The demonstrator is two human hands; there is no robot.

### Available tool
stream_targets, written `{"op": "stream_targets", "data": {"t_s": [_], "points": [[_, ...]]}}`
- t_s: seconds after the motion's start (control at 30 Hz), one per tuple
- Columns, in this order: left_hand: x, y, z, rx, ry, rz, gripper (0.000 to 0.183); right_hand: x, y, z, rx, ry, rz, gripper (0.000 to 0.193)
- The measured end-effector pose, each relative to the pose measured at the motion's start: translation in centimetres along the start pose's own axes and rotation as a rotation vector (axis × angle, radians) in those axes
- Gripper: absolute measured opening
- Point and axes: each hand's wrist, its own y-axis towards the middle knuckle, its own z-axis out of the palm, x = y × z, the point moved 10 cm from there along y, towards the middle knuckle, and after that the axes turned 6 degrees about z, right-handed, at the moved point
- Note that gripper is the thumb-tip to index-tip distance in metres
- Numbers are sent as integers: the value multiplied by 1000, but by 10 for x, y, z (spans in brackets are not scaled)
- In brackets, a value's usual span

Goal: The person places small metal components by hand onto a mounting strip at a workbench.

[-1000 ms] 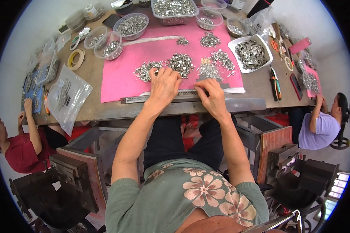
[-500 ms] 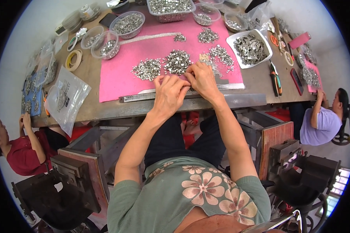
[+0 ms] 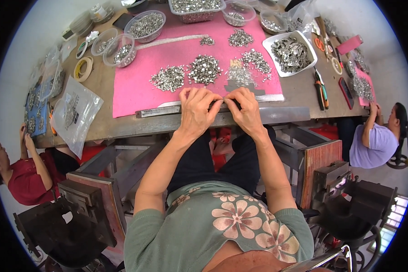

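Silver metal pieces (image 3: 205, 69) lie heaped on a pink mat (image 3: 131, 90) beyond the left hand (image 3: 196, 111) and right hand (image 3: 243, 109), fingertips nearly meeting at a metal strip (image 3: 159, 111), any grip indiscernible, in apparently fine two-handed work calling next for steady fingers.

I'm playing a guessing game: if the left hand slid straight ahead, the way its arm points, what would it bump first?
Probably the big pile of shiny bits near the middle of the pink mat. It's hard to tell how high the left hand is.
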Motion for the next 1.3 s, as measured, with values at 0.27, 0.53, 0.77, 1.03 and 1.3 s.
{"op": "stream_targets", "data": {"t_s": [0.27, 0.53, 0.77, 1.03, 1.3], "points": [[11, -5, 6, 35, -66, -32, 9, 4, 1, -1, 0, -22, -32, 6], [-4, -5, 5, 40, 52, 59, 14, -7, 21, 3, 6, -39, 3, 5], [-5, -5, 6, 1, 45, 63, 19, -7, 50, 29, 57, -146, 0, 11], [5, -5, 7, 16, -33, -7, 19, -16, 52, 19, 83, -130, -11, 12], [-6, -1, 7, 63, 46, 50, 13, -15, 4, -7, 15, 155, 122, 14]]}}
